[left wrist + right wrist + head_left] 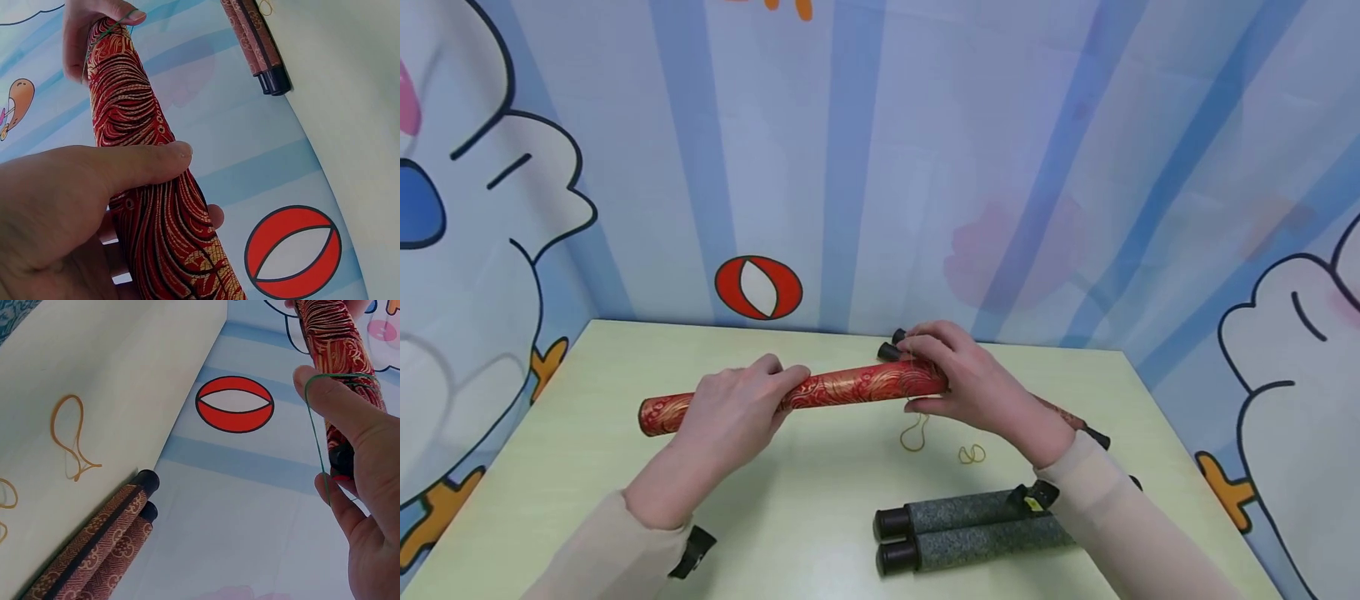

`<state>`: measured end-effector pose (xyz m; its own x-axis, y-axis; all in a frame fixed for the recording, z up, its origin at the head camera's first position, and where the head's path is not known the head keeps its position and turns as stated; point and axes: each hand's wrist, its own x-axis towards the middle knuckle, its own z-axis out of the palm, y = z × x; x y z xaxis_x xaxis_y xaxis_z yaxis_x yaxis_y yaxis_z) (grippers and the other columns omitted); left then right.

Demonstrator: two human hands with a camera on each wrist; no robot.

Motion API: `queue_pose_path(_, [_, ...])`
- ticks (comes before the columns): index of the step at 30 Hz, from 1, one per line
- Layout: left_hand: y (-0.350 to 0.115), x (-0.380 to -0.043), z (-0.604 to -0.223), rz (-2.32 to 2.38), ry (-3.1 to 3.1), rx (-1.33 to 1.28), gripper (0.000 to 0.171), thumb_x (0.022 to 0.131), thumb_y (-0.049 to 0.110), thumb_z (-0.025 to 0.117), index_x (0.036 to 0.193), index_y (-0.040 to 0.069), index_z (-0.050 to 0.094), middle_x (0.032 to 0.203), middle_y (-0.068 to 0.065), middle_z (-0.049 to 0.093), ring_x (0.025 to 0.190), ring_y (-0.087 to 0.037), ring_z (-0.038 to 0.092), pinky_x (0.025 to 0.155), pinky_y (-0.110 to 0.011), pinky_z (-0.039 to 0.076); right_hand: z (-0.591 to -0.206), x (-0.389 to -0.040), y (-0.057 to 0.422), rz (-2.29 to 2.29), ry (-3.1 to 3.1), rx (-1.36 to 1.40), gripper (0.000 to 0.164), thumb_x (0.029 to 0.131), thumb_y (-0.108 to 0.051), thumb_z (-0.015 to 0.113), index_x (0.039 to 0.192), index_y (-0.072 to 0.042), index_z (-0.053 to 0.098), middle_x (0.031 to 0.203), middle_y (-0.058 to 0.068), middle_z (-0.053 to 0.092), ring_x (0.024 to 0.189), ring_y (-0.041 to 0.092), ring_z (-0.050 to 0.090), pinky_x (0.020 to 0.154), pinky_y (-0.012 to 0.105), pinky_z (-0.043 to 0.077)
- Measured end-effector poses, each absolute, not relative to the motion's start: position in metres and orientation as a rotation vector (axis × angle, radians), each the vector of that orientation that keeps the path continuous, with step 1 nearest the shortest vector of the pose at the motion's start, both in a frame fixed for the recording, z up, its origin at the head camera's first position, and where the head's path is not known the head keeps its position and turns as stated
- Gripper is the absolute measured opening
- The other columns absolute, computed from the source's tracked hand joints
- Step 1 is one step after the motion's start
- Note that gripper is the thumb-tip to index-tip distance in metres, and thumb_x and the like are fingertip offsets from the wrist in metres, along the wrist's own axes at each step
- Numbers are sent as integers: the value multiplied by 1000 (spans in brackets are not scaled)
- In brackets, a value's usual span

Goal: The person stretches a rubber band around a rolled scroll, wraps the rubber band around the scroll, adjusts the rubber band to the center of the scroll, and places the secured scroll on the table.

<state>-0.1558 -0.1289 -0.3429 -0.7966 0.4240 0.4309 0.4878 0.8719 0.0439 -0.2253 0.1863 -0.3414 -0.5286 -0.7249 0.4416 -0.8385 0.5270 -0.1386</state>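
A rolled scroll [857, 386] with a red and gold swirl pattern is held above the table, nearly level. My left hand [733, 408] grips it left of its middle, thumb across the near side in the left wrist view. At the other end is my right hand [970, 379], its thumb lying along the roll. A thin green rubber band [316, 440] loops round the scroll there and is stretched between my right thumb and a fingertip. The scroll's dark end knob [340, 461] shows beneath that hand in the right wrist view.
Two grey scrolls [992, 533] with black knobs lie at the table's front right. Brown patterned scrolls [100, 544] lie along the back, partly behind my right hand. Two loose yellow rubber bands, one a small loop [972, 454], lie on the pale table [805, 500]. A printed cloth [775, 125] hangs behind.
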Motion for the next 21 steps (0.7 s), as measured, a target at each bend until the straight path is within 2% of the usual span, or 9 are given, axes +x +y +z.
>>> queue_pose_path(6, [-127,-156,-342,-175,-2644,-668,22,90,10,87,105,19,73,78,-5,58,49,-16,44,43,-28,41,-334,-223,184,454,-2443,1347,71,77,-23,99,136,-9,63,143,16,55,127,33,60,97,45,60])
queue_pose_path(21, [-127,-154,-339,-72,-2662,-676,25,89,5,86,106,18,72,82,-9,63,55,-21,54,50,-35,52,-321,-215,175,370,-2532,1425,63,82,-29,96,134,-8,67,136,9,63,118,24,64,96,41,60])
